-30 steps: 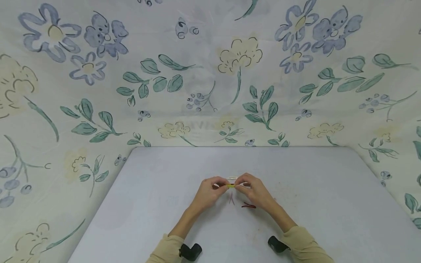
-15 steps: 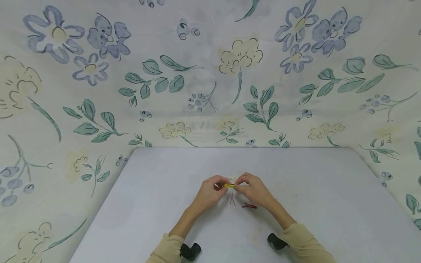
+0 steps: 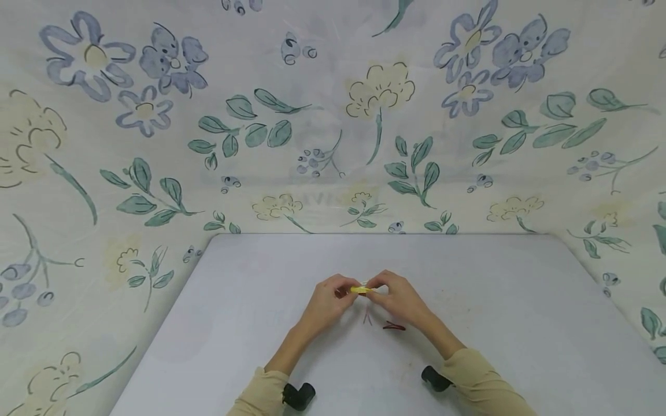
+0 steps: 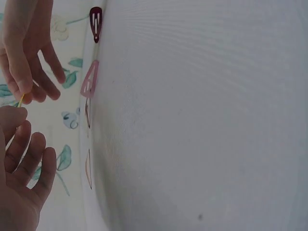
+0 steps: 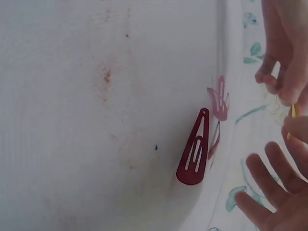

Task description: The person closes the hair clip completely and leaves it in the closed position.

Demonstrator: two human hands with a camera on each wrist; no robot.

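Note:
A yellow snap hair clip [image 3: 360, 289] is pinched between both hands above the table. My left hand [image 3: 329, 305] grips its left end with thumb and forefinger, and my right hand [image 3: 399, 296] pinches the right end. Only a yellow sliver shows between the fingers in both wrist views. Below the right hand lies a dark red snap clip [image 3: 393, 326], teardrop shaped with a slotted middle in the right wrist view. A pink snap clip [image 5: 220, 111] lies beyond it. The spare fingers of the left hand [image 4: 29, 180] are spread in the left wrist view.
More clips lie on the white table [image 3: 250, 277] behind the held one, partly hidden by the hands. Brownish specks [image 5: 107, 77] mark the tabletop. A floral cloth [image 3: 322, 115] hangs round the back and sides. Black wrist cameras [image 3: 299, 397] sit at both cuffs.
Both hands have risen slightly away from the body with the yellow hair clip, which has turned to show more of its yellow face. The clips on the table have not moved.

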